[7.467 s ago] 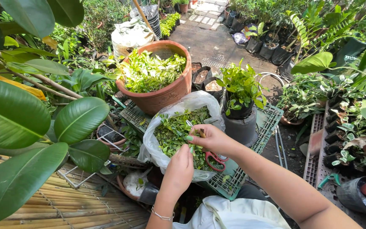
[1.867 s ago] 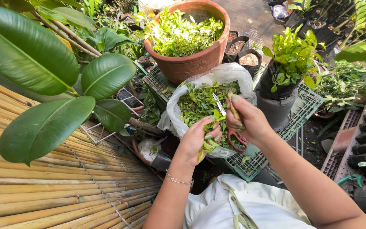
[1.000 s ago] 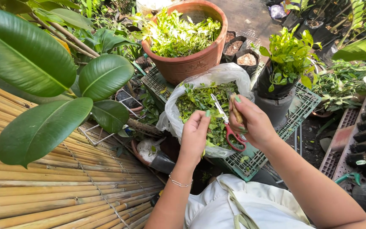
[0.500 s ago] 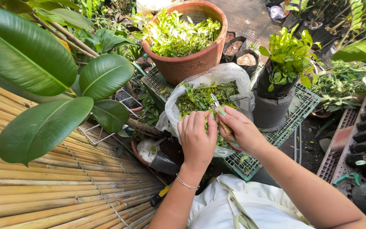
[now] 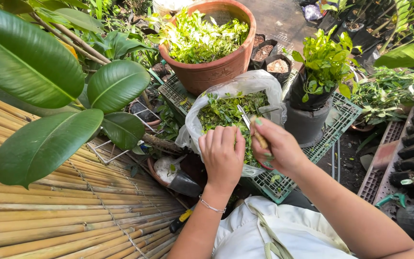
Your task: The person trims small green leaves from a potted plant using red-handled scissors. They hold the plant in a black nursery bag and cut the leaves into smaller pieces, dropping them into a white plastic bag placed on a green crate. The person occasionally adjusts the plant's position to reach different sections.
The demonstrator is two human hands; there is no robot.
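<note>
Clear crinkled plastic forms a bag full of small cut green leaves, sitting on a green slatted plastic crate directly beyond both hands. The bag's rim curls close around the hands, and a black grow bag holding a leafy green plant stands just to the right of the right hand, so room there is tight; a large round terracotta pot of bright green foliage stands farther out, behind the bag. To the left of the left hand, a bamboo slat mat lies flat, overhung by broad glossy dark green leaves. The left hand is curled, knuckles up, fingers pressed into the leaves at the bag's near edge; what it pinches is hidden. The right hand, almost touching the left, is closed around a pair of scissors and a short tan stem, the metal blades pointing away over the leaves.
</note>
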